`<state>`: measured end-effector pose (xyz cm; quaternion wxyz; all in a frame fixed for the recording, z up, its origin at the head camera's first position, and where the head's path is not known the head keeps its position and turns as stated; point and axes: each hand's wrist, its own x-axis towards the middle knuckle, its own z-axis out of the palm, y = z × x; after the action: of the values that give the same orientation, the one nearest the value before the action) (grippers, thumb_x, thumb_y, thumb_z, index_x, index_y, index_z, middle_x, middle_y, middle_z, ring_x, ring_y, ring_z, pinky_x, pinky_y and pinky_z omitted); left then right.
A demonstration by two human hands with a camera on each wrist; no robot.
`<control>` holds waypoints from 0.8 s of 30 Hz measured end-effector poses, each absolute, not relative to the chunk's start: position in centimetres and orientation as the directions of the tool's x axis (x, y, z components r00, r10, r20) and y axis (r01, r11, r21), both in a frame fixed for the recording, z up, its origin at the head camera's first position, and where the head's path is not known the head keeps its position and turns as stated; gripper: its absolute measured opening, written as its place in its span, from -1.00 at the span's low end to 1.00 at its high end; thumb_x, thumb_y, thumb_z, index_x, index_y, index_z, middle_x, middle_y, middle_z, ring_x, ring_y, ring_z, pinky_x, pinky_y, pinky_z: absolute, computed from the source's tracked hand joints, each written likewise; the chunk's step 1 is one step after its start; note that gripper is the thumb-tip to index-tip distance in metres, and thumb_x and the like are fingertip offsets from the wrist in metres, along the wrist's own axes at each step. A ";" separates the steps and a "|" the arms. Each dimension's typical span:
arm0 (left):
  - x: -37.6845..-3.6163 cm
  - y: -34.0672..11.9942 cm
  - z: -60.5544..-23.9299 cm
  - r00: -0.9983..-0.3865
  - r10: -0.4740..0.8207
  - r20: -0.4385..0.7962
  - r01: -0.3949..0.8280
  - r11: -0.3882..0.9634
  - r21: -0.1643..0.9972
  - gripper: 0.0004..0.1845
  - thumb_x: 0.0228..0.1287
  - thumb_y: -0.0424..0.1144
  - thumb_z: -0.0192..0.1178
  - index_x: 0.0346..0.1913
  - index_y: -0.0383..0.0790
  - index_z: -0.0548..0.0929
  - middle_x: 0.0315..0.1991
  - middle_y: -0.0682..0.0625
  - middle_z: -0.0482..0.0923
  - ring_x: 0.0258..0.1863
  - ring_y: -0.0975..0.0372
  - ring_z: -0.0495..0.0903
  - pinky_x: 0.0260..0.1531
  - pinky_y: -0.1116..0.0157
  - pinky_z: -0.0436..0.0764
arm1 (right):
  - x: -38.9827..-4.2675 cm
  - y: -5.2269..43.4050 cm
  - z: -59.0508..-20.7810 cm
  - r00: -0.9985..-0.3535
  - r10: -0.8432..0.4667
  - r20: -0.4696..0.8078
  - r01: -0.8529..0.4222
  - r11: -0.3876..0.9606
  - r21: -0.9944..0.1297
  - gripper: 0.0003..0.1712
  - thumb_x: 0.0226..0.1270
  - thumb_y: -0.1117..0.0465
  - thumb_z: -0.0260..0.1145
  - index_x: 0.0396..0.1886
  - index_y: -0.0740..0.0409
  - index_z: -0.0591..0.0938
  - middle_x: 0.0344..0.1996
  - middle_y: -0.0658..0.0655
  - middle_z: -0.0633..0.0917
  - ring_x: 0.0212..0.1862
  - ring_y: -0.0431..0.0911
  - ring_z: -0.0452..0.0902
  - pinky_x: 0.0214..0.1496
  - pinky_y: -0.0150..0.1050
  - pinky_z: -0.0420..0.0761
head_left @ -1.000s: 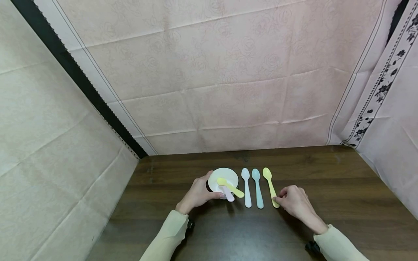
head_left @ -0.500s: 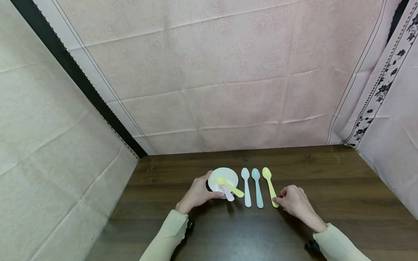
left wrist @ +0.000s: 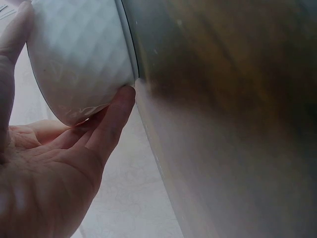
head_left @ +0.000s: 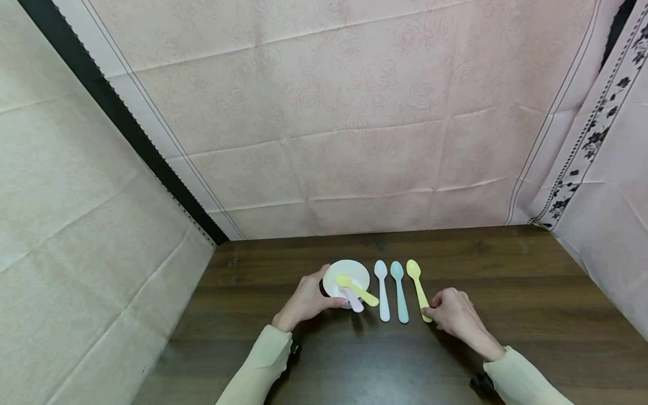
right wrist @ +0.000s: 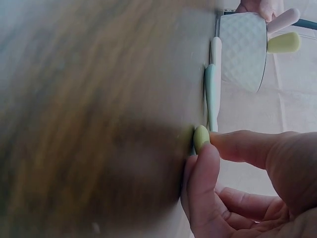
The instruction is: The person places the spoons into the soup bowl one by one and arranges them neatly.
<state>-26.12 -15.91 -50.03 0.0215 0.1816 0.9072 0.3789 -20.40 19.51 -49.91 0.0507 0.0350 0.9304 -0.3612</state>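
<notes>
My left hand [head_left: 306, 301] grips a small white bowl [head_left: 354, 266] at its left side, thumb near the front and fingers behind. Dimpled texture covers the bowl's outer wall [left wrist: 79, 54] in the left wrist view. A yellow spoon [head_left: 365, 295] and a pale pink spoon [head_left: 354, 302] lean in the bowl, handles out over the front rim. Right of it, a whitish spoon [head_left: 383, 295], a light blue spoon [head_left: 400, 292] and another yellow spoon [head_left: 418, 287] lie in a row. My right hand [head_left: 458, 315] pinches that last yellow spoon by its handle end [right wrist: 201, 137], between thumb and finger.
Everything stands on a dark brown wooden table [head_left: 344, 360]. Pale patterned cloth [head_left: 364, 140] hangs behind the table's back edge, with more cloth along the left side [head_left: 111, 242] and the right side [head_left: 612, 236].
</notes>
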 end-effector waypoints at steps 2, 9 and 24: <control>-26.2 -15.9 -50.1 -0.931 0.349 0.104 0.320 0.647 0.692 0.15 0.13 0.16 0.68 0.64 -0.33 0.36 0.40 -0.17 0.67 0.28 0.06 0.69 0.30 0.01 0.64 | -20.4 19.4 -49.9 -0.992 0.027 -0.121 0.102 0.735 -0.670 -0.80 0.32 0.22 0.58 -0.46 0.20 0.78 -0.62 -0.02 0.75 -0.61 -0.20 0.68 -0.49 -0.25 0.58; -26.2 -15.9 -50.1 -0.929 0.354 0.105 0.326 0.652 0.685 0.14 0.12 0.18 0.68 0.64 -0.30 0.37 0.37 -0.14 0.69 0.25 0.09 0.69 0.28 0.04 0.64 | -20.5 19.2 -50.0 -0.993 0.022 -0.115 0.094 0.734 -0.673 -0.75 0.32 0.25 0.57 -0.54 0.17 0.74 -0.65 -0.02 0.73 -0.62 -0.21 0.67 -0.50 -0.26 0.58; -26.2 -15.9 -50.0 -0.928 0.357 0.112 0.334 0.656 0.677 0.08 0.13 0.15 0.68 0.61 -0.24 0.42 0.33 -0.12 0.72 0.23 0.09 0.70 0.27 0.05 0.64 | -20.2 18.7 -50.2 -0.997 0.008 -0.074 0.057 0.720 -0.692 -0.72 0.32 0.32 0.52 -0.60 0.18 0.70 -0.69 0.01 0.70 -0.64 -0.20 0.66 -0.56 -0.27 0.57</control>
<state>-26.17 -15.90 -50.05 0.0156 0.1897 0.9098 0.3688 -20.24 18.74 -50.16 0.0329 0.0177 0.9268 -0.3738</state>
